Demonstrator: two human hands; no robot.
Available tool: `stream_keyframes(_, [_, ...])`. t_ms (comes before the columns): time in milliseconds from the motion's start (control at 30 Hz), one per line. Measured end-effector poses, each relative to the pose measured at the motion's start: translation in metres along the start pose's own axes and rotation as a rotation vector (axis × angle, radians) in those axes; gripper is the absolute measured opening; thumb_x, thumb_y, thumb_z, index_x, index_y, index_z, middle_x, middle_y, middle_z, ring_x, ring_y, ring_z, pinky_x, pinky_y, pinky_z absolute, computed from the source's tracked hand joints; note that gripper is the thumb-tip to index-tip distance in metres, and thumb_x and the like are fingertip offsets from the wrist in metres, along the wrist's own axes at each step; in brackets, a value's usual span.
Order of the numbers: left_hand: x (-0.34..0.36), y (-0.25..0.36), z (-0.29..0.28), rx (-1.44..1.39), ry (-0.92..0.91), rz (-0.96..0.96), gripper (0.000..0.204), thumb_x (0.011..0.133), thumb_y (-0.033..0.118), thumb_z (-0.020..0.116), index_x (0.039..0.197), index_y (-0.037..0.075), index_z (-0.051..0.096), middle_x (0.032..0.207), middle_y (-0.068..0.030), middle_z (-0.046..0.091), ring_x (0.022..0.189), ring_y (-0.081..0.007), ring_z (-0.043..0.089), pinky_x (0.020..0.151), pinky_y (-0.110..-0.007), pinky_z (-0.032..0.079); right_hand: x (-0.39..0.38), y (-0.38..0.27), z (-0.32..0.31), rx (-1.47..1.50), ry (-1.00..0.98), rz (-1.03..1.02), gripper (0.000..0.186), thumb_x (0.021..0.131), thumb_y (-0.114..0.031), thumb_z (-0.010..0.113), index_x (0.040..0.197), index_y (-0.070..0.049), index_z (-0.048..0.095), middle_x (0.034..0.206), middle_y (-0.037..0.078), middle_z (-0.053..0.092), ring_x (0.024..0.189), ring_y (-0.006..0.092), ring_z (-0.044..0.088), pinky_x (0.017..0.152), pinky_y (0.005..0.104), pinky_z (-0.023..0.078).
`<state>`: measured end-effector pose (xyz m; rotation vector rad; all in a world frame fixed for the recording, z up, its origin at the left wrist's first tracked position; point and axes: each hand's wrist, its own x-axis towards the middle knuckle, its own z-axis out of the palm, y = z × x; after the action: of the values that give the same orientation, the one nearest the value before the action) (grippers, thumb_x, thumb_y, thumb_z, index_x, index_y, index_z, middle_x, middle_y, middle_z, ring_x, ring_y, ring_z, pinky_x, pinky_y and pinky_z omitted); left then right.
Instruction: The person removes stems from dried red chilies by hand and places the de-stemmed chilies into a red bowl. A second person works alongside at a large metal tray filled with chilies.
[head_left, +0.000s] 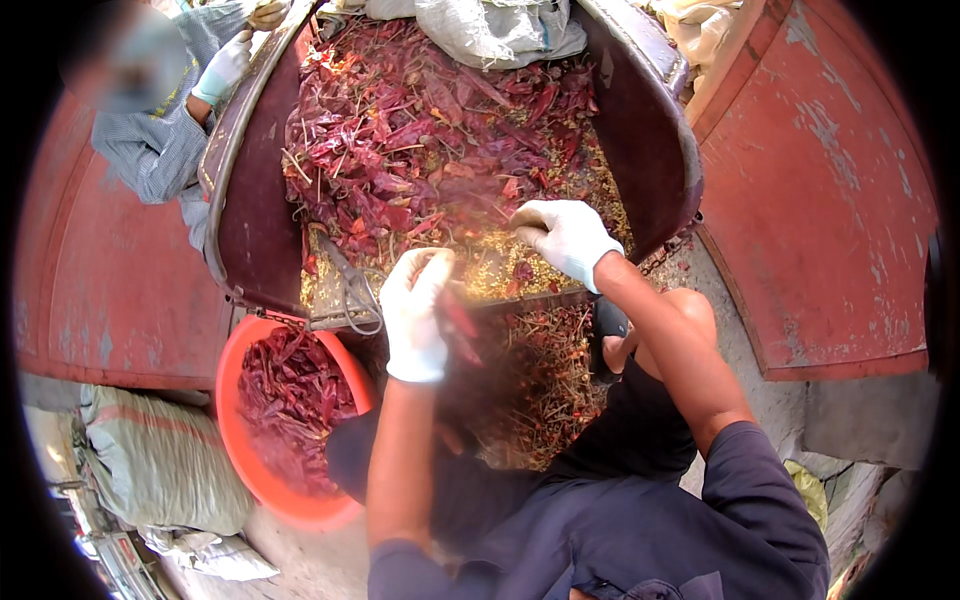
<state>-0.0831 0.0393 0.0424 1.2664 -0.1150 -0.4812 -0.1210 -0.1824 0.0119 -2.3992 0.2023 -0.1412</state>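
Observation:
Dried red chili peppers (390, 150) fill a deep metal trough in front of me, with yellow seeds (500, 268) scattered along its near side. My left hand (412, 305), in a white glove, is closed over the trough's near edge. A blurred dried chili pepper (457, 318) sticks out from its palm side. My right hand (568, 238), gloved too, is pinched above the seeds, thumb against fingers. Whatever lies between those fingertips is too small to make out. An orange-red tub (232, 420) holding more dried chilies (290, 400) stands at the left.
The trough's dark walls (650, 150) rise on both sides. A white sack (500, 30) lies at its far end. Stems (545, 380) pile up below the near edge. At far left another person's gloved hand (225, 72) rests by the rim. A stuffed sack (160, 455) stands near the tub.

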Motion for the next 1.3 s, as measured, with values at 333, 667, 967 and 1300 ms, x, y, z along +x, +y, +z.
stream_keyframes(333, [0.005,-0.015,-0.013,0.048,-0.122,0.005,0.019,0.092,0.009,0.063,0.109,0.002,0.062,0.102,-0.0105,0.071,0.076,-0.0124,0.067,0.042,-0.017,0.041,0.027,0.024,0.017,-0.693,0.077,-0.024,0.014,0.088,-0.012,0.059,0.097,-0.006,0.068,0.103,0.017,0.067,0.092,0.0344,0.07,0.077,0.0444,0.056])
stream_keyframes(667, [0.002,-0.007,-0.006,0.081,-0.074,-0.027,0.022,0.096,0.018,0.064,0.11,0.001,0.065,0.079,-0.0026,0.064,0.064,-0.0071,0.057,0.042,-0.019,0.036,0.011,0.009,-0.009,-0.326,0.128,0.138,0.028,0.09,-0.031,0.061,0.099,-0.007,0.071,0.096,0.017,0.071,0.093,0.0319,0.069,0.083,0.0443,0.054])
stream_keyframes(967, [0.01,-0.02,0.014,0.227,0.048,0.023,0.037,0.094,0.028,0.071,0.12,0.001,0.067,0.074,0.0052,0.058,0.056,-0.0013,0.046,0.048,-0.018,0.034,-0.023,-0.017,0.009,0.26,0.129,0.096,0.023,0.09,-0.025,0.066,0.097,-0.004,0.069,0.086,0.011,0.07,0.08,0.0242,0.069,0.074,0.0361,0.053])
stream_keyframes(1300, [0.022,-0.027,0.009,0.42,0.045,0.074,0.027,0.097,0.025,0.064,0.109,0.003,0.072,0.068,0.0045,0.058,0.057,-0.0015,0.044,0.052,-0.02,0.034,-0.034,-0.03,0.019,0.033,0.218,-0.265,0.014,0.084,-0.02,0.07,0.091,-0.009,0.067,0.085,0.01,0.065,0.077,0.0302,0.066,0.07,0.039,0.053])
